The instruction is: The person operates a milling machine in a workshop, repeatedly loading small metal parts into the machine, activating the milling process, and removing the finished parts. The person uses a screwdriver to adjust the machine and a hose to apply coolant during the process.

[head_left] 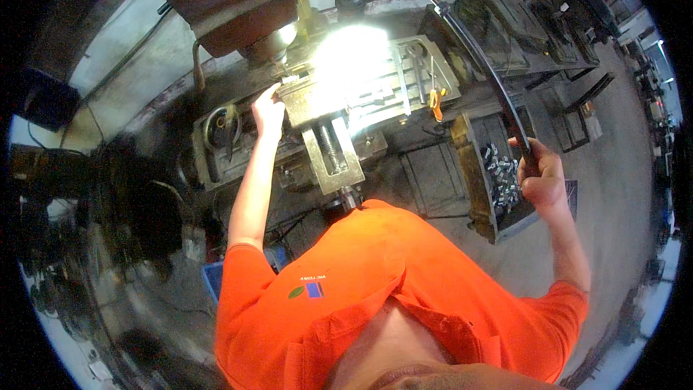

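Note:
My right hand (543, 177) is wrapped round the lower end of a long black lever (482, 50), which curves down from the top of the machine. My left hand (269, 112) reaches to the left side of a machine vise (339, 166). Its fingertips are pinched close to the vise jaws, just under the machine's spindle (268, 49); whatever they hold is too small to make out. The vise is mounted on a slotted machine table (440, 65), its screw showing toward me. Glare from a bright lamp (354, 54) hides part of the vise and table.
On the table's right side lie an orange-handled tool (437, 103) and some long metal tools. Below stands a bin (465, 166) of small metal parts (502, 177). A handwheel (220, 130) is at the table's left end. A dark rack (520, 22) stands at the back right.

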{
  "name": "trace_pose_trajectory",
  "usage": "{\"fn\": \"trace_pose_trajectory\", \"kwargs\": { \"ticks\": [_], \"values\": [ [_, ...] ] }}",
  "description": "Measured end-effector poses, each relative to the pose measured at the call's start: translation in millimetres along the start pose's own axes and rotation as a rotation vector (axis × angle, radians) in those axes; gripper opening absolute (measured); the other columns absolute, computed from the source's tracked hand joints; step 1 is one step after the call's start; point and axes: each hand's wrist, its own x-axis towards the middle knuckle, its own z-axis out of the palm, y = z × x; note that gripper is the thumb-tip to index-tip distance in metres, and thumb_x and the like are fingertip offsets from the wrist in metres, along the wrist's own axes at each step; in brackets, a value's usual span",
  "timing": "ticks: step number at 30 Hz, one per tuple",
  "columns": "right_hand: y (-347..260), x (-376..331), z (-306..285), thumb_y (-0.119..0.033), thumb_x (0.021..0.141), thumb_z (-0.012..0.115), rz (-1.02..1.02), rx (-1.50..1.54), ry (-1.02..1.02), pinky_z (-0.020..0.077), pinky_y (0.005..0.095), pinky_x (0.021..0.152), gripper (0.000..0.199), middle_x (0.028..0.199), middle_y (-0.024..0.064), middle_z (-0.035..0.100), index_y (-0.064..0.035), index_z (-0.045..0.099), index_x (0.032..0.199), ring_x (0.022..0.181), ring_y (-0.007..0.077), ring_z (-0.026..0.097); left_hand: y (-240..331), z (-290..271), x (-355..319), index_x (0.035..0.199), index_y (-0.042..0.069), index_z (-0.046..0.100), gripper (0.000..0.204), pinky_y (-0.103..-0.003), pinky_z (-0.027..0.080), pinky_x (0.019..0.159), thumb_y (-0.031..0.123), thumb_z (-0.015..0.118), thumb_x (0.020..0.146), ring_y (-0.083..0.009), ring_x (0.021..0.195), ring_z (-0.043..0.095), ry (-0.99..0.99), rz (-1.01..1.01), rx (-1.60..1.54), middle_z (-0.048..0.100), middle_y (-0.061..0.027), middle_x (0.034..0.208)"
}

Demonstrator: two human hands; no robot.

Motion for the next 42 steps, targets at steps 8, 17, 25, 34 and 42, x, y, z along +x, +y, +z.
{"fn": "trace_pose_trajectory", "kwargs": {
  "ticks": [8,17,25,34,42],
  "values": [
    [15,8,3,0.009,0.066,0.046,-0.067,0.019,-0.033,0.0257,0.0169,0.047,0.038,0.060,-0.0077,0.037,-0.0044,0.057,0.099,0.053,0.0012,0.033,-7,-8,4,0.107,-0.002,0.059,0.047,-0.019,0.042,0.070,-0.009,0.046,0.063,-0.0109,0.077,0.056,-0.066,-0.042,-0.014,0.063,-0.0069,0.088],
    [18,9,9,0.007,0.066,0.044,-0.084,0.077,-0.073,0.0270,0.0176,0.047,0.038,0.059,-0.0063,0.040,-0.0043,0.057,0.100,0.052,0.0021,0.035,14,-59,-80,0.112,-0.003,0.053,0.036,-0.025,0.047,0.071,0.002,0.048,0.076,-0.0176,0.082,0.062,-0.022,-0.245,-0.222,0.062,-0.0128,0.099],
    [29,11,12,0.005,0.063,0.044,-0.142,0.039,-0.064,0.0292,0.0181,0.047,0.042,0.061,-0.0056,0.042,-0.0029,0.055,0.103,0.052,0.0031,0.037,-73,-90,-239,0.103,-0.003,0.057,0.032,-0.025,0.045,0.054,0.001,0.051,0.071,-0.0166,0.065,0.061,-0.094,-0.615,-0.080,0.064,-0.0098,0.075],
    [34,14,14,0.004,0.064,0.042,-0.151,0.099,-0.097,0.0294,0.0179,0.047,0.042,0.061,-0.0054,0.041,-0.0018,0.054,0.103,0.052,0.0031,0.037,-177,-108,-369,0.077,-0.008,0.058,0.014,-0.032,0.041,0.041,-0.008,0.046,0.071,-0.0240,0.051,0.058,-0.119,-0.857,0.245,0.060,-0.0161,0.068],
    [47,19,18,0.005,0.066,0.043,-0.195,0.127,-0.060,0.0292,0.0176,0.047,0.039,0.060,-0.0058,0.040,-0.0012,0.056,0.102,0.052,0.0029,0.036,-109,-86,-348,0.096,-0.006,0.058,0.026,-0.032,0.042,0.041,-0.002,0.040,0.077,-0.0241,0.053,0.060,-0.166,-0.990,0.244,0.061,-0.0156,0.067]
  ]
}}
